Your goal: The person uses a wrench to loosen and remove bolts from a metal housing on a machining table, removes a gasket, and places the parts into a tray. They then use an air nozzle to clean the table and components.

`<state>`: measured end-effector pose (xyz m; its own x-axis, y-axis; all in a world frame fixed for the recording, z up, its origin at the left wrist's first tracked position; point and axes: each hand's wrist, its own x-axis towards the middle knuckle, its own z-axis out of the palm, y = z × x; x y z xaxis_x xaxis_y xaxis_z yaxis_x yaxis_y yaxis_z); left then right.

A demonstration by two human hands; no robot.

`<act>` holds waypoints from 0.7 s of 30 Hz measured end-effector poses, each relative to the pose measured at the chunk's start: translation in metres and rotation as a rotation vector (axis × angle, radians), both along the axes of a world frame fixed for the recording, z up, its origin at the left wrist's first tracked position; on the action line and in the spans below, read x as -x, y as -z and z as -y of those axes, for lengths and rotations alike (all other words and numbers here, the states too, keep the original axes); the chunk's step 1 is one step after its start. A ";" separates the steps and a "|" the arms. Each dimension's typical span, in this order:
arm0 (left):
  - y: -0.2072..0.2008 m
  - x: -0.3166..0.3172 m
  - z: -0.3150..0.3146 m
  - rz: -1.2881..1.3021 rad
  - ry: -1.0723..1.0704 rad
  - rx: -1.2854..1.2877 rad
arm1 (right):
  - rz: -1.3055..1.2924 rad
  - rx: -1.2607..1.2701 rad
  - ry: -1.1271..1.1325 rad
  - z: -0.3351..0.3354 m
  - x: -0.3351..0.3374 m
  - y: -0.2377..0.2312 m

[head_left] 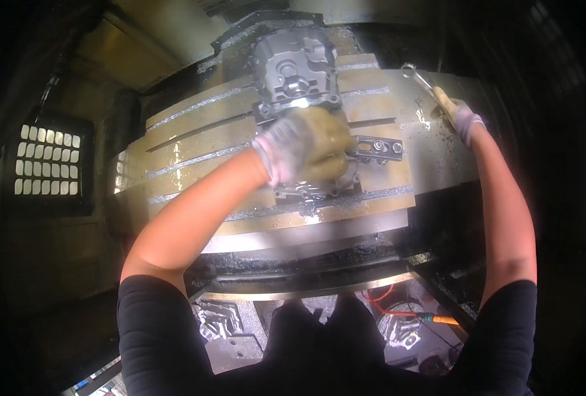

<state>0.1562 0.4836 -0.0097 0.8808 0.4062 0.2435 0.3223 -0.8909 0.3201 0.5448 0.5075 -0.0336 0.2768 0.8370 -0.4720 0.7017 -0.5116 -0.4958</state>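
My left hand (311,145), in a grey and yellowish work glove, is over the middle of the machine table, in front of a grey metal casting (293,63). Motion smears its fingers, so their grip is unclear. Just right of them lies a dark slotted clamp bar (377,147) with nuts on it. Under and below the hand, part of another metal piece (312,190) shows, mostly hidden. Off to the right, my gloved right hand (456,113) is closed round a wrench (423,83), whose ring end points up and left, away from the clamp bar.
The wet slotted machine table (194,142) is littered with metal chips along its grooves. Dark enclosure walls stand at both sides, with a barred window (48,160) at left. Below the front edge are metal castings (219,320) and an orange hose (388,309).
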 end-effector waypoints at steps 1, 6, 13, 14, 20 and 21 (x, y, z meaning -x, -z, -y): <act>0.007 -0.010 0.007 -0.178 0.077 0.019 | 0.191 0.021 0.014 -0.014 -0.013 0.013; 0.028 -0.005 -0.002 -0.073 -0.002 0.182 | 0.273 0.079 -0.398 -0.096 0.000 0.041; 0.033 -0.003 -0.007 -0.046 0.018 0.142 | 0.250 0.035 -0.882 -0.205 0.086 0.047; 0.030 -0.004 -0.006 -0.039 0.011 0.125 | 0.283 0.061 -0.920 -0.214 0.098 0.047; 0.025 -0.005 -0.008 -0.116 -0.011 0.200 | 0.425 0.174 -1.149 -0.251 0.149 0.054; 0.025 -0.007 -0.008 -0.123 -0.012 0.192 | 0.438 0.188 -1.179 -0.257 0.153 0.058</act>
<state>0.1630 0.4912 -0.0344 0.8938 0.4455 0.0517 0.3797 -0.8131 0.4413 0.3917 0.7642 -0.0917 -0.4244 0.6117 -0.6677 0.8638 0.4945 -0.0960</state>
